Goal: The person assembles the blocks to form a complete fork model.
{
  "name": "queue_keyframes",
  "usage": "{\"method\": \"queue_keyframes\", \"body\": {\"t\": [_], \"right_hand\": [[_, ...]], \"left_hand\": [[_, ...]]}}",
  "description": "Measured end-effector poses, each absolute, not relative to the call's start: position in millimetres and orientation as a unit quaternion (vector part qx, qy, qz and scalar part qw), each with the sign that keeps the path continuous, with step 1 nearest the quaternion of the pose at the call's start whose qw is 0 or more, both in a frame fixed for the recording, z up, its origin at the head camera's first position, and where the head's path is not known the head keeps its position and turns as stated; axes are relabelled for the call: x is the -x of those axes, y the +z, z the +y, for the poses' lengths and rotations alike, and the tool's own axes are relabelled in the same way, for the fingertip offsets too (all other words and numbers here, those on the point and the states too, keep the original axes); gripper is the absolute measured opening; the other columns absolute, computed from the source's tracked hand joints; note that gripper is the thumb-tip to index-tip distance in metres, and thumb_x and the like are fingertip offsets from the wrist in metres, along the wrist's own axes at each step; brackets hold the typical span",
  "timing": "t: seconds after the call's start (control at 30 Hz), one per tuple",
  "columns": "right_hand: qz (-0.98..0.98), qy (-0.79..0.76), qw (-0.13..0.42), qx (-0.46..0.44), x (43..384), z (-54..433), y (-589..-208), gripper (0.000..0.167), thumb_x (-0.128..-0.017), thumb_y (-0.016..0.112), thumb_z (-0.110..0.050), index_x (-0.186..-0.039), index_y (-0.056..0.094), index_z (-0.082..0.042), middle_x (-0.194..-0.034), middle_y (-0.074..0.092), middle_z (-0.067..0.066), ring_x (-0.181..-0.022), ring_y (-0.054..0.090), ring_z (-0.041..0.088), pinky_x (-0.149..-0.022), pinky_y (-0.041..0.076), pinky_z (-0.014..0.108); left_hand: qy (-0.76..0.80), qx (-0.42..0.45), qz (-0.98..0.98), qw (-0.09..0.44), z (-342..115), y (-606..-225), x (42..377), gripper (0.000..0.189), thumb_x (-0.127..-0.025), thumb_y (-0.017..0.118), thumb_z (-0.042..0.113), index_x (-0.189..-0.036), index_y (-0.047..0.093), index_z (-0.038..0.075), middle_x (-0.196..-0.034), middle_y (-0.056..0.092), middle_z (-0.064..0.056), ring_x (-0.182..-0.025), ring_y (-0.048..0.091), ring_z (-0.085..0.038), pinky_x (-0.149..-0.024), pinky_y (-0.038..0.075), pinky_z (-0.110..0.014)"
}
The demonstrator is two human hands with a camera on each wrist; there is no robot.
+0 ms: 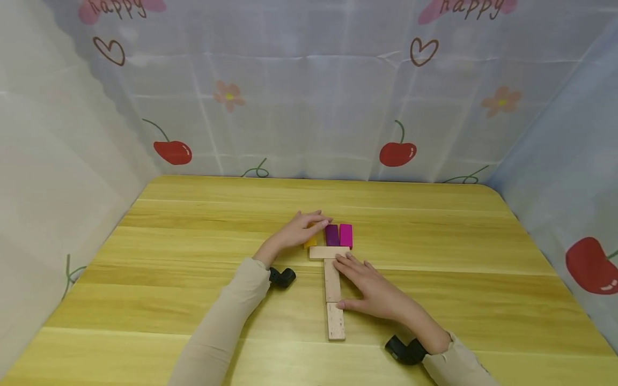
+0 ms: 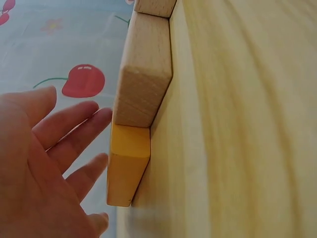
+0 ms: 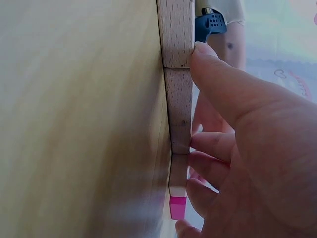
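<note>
Flat on the table, wooden blocks form a T-like layout. A plain block lies crosswise, and two more plain blocks, an upper one and a lower one, run end to end toward me. Beyond the crosswise block lie a yellow block, a purple block and a pink block. My left hand hovers with loosely extended fingers over the yellow block, partly hiding it; the fingertips reach the purple block's edge. My right hand rests spread fingertips and thumb on the plain blocks.
The light wooden table extends around the blocks. A printed curtain rises behind its far edge and along both sides. Black wrist devices sit at the left wrist and right wrist, close to the tabletop.
</note>
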State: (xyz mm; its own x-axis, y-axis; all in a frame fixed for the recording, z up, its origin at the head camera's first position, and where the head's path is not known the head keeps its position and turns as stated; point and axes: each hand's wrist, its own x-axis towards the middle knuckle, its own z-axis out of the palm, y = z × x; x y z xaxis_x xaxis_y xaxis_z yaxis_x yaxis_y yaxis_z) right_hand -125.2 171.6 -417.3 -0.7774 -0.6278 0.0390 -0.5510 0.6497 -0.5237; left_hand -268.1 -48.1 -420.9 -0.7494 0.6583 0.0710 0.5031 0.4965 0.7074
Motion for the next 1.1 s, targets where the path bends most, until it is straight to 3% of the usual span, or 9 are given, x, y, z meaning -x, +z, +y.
{"method": "queue_keyframes", "body": {"t": [0.2, 0.43, 1.1], "right_hand": [[0.906, -0.261, 0.070, 0.326, 125.6, 171.8, -418.2, 0.079, -0.087, 0.064, -0.044, -0.146, 0.031, -0.004, -0.151, 0.022, 0.013, -0.139, 0.010, 0.030, -0.106, 0.012, 0.058], [0.906, -0.261, 0.069, 0.327, 125.6, 172.1, -419.4, 0.079, -0.087, 0.063, -0.045, -0.146, 0.031, -0.005, -0.151, 0.022, 0.012, -0.139, 0.010, 0.029, -0.106, 0.011, 0.057], [0.904, -0.264, 0.068, 0.329, 125.7, 172.6, -419.8, 0.079, -0.087, 0.063, -0.045, -0.147, 0.030, -0.005, -0.152, 0.021, 0.012, -0.139, 0.010, 0.029, -0.106, 0.011, 0.057]], "left_hand": [[0.312, -0.351, 0.878, 0.094, -40.7, -414.9, 263.7, 0.046, -0.098, 0.048, 0.036, -0.137, 0.050, 0.011, -0.140, 0.044, -0.005, -0.138, 0.018, -0.022, -0.108, -0.004, -0.052], [0.214, -0.339, 0.914, 0.061, -30.0, -415.1, 261.4, 0.054, -0.090, 0.060, 0.043, -0.134, 0.053, 0.013, -0.137, 0.048, 0.001, -0.137, 0.019, -0.027, -0.106, 0.000, -0.057], [0.184, -0.294, 0.933, 0.094, -30.2, -414.9, 268.3, 0.053, -0.088, 0.062, 0.045, -0.134, 0.054, 0.021, -0.141, 0.043, 0.000, -0.137, 0.017, -0.031, -0.107, -0.001, -0.056]]}}
